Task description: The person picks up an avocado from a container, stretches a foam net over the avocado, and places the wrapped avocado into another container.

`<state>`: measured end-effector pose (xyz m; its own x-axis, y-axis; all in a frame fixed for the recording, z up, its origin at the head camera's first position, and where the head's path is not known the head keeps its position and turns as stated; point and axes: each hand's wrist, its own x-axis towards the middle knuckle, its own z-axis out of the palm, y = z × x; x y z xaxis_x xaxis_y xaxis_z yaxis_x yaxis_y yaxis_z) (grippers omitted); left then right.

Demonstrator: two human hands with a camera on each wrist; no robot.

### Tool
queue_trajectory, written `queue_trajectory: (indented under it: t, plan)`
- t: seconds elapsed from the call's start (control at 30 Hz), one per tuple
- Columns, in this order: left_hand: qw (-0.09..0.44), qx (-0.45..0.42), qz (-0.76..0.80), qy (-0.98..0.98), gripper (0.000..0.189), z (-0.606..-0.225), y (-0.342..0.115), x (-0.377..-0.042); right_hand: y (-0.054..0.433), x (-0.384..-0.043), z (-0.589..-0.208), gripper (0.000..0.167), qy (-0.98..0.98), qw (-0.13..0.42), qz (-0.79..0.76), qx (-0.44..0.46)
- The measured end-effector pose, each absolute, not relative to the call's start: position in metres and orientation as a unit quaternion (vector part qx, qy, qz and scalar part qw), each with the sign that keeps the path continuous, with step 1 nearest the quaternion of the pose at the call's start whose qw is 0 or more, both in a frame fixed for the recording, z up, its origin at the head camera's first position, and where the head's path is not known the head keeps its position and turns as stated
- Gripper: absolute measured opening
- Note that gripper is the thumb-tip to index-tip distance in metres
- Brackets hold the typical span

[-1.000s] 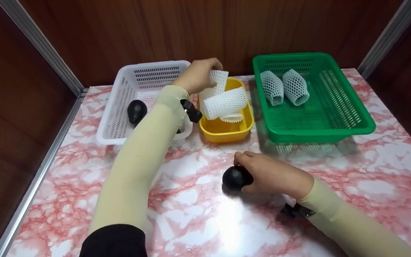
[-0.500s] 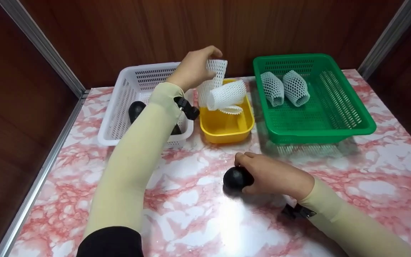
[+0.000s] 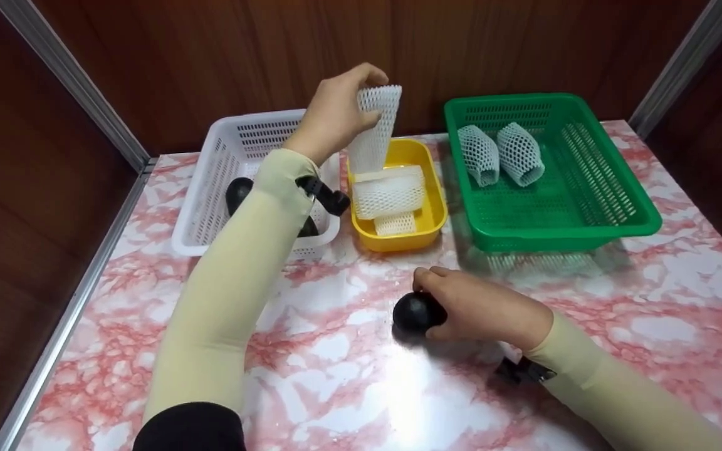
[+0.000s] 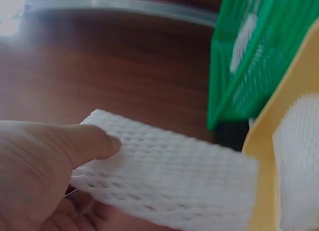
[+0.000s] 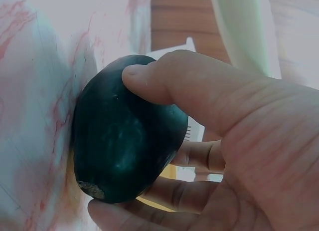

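My left hand [image 3: 339,113] pinches one end of a white foam net sleeve [image 3: 378,122], thumb on one face as the left wrist view shows. The sleeve hangs down over the yellow bin [image 3: 402,243], flattened. More foam net sleeves [image 3: 392,193] lie inside that bin. Lower on the table, my right hand [image 3: 480,308] grips a dark avocado [image 3: 416,313] from its right side. Seen from the right wrist, the avocado [image 5: 124,136] has a brownish stem scar, with the thumb over its top and the fingers curled beneath.
Left of the bin, a white basket [image 3: 188,219] holds dark avocados [image 3: 237,194], partly hidden by my left arm. A green basket [image 3: 561,232] stands at the right with two bulging net sleeves [image 3: 519,155] in it. Wooden panels [image 3: 411,50] close off the back and sides.
My left hand has risen, drawing the foam sleeve up out of the yellow bin. Another sleeve that tilted up with it has dropped back into the bin. The right hand and avocado stay put.
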<state>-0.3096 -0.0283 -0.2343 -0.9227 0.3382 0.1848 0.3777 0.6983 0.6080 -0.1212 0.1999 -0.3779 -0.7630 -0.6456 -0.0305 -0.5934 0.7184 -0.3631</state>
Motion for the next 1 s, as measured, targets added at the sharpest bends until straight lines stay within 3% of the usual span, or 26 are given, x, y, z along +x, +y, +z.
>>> queue_trajectory:
  t: [0.17,0.33,0.53,0.77,1.0]
  plan:
    - [0.088,-0.230,-0.350,-0.904,0.044,-0.235,-0.026,-0.278,0.200,-0.120,-0.378,0.055,0.922,0.076,-0.170,-0.339]
    - [0.208,-0.326,-0.320,-0.865,0.033,-0.249,-0.034,-0.234,0.200,-0.120,-0.379,0.055,0.919,0.072,-0.175,-0.346]
    - [0.274,-0.434,-0.267,-0.816,0.043,-0.285,-0.053,-0.172,0.202,-0.119,-0.377,0.053,0.918,0.060,-0.169,-0.355]
    - [0.222,-0.420,-0.146,-0.868,0.055,-0.328,-0.061,-0.141,0.201,-0.121,-0.375,0.054,0.921,0.068,-0.170,-0.343]
    - [0.026,-0.358,-0.068,-0.931,0.034,-0.375,-0.059,-0.143,0.201,-0.119,-0.376,0.054,0.923,0.068,-0.167,-0.340]
